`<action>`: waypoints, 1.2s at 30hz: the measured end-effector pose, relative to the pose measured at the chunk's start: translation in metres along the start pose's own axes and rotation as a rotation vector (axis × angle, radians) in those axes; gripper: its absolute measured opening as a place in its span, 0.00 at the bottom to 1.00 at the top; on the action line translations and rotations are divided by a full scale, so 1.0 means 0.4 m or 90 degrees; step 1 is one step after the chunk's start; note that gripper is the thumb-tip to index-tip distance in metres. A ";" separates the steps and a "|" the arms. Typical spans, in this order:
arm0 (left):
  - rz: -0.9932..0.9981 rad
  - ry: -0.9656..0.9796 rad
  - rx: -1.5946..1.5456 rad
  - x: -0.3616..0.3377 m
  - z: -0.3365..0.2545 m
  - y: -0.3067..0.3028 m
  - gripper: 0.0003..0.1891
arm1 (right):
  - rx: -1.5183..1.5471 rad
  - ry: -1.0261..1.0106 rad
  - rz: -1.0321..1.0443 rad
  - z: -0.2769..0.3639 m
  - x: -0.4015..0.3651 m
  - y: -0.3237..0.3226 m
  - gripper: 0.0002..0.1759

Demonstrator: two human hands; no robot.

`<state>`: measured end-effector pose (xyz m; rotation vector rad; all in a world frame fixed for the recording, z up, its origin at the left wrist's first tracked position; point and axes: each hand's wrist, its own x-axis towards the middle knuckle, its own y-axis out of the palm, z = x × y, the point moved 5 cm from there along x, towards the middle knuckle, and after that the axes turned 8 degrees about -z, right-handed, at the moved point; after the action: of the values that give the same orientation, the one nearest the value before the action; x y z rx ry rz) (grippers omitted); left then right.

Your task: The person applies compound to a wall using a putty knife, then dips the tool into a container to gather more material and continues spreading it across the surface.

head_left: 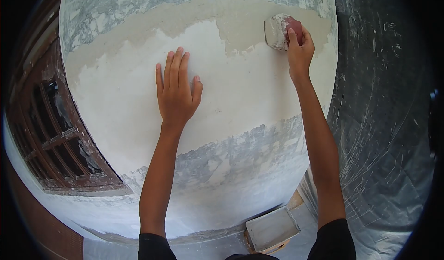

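Fingers spread, my left hand (177, 96) lies flat against the white-coated part of the wall (240, 91). My right hand (301, 54) grips the reddish handle of a putty knife (279, 32), thumb on top. Whitish filler is caked where the blade meets the handle. The blade rests on or very near a damp-looking beige band of filler (243, 22) in the upper right of the wall. Whether its edge touches the surface is hard to tell. Above and below the pale coat, the wall shows patchy grey.
A brown wooden window frame (44, 144) with dark panes is set in the wall at left. Dark, splattered plastic sheeting (384, 167) hangs along the right. Low at the bottom stands a rectangular tray (251, 239) with a grey inside.
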<state>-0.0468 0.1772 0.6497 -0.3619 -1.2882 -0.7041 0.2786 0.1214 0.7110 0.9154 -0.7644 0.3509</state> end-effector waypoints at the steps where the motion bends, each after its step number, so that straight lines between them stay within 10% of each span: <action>1: 0.002 0.000 0.002 -0.003 0.001 -0.002 0.31 | 0.028 0.036 -0.019 0.013 0.002 -0.014 0.23; 6: -0.003 0.001 0.002 0.000 0.001 0.002 0.31 | -0.154 -0.164 0.191 0.021 -0.091 0.021 0.26; 10: 0.001 0.001 0.009 -0.002 0.000 -0.001 0.31 | 0.006 0.027 -0.024 0.002 -0.003 -0.029 0.25; 14: 0.000 -0.002 0.004 -0.001 -0.001 0.000 0.31 | 0.068 0.001 0.125 0.040 -0.054 0.007 0.25; 23: -0.004 0.000 0.008 -0.002 0.001 0.001 0.31 | 0.102 -0.007 0.028 0.020 -0.014 -0.028 0.25; 25: -0.001 0.001 0.005 -0.003 -0.002 0.001 0.31 | -0.174 -0.170 0.177 0.011 -0.045 -0.005 0.24; 30: 0.004 -0.003 0.008 -0.005 0.000 0.002 0.31 | 0.098 0.071 -0.022 -0.017 -0.006 -0.057 0.24; 33: -0.001 -0.002 0.006 -0.005 -0.001 0.001 0.31 | 0.029 -0.006 0.141 0.011 -0.060 -0.025 0.24; 36: -0.001 0.000 0.009 -0.005 0.000 0.002 0.31 | 0.013 0.025 0.025 -0.010 -0.017 -0.045 0.23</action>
<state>-0.0465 0.1784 0.6479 -0.3506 -1.2932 -0.6959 0.2860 0.1147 0.6941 0.9110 -0.7445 0.4107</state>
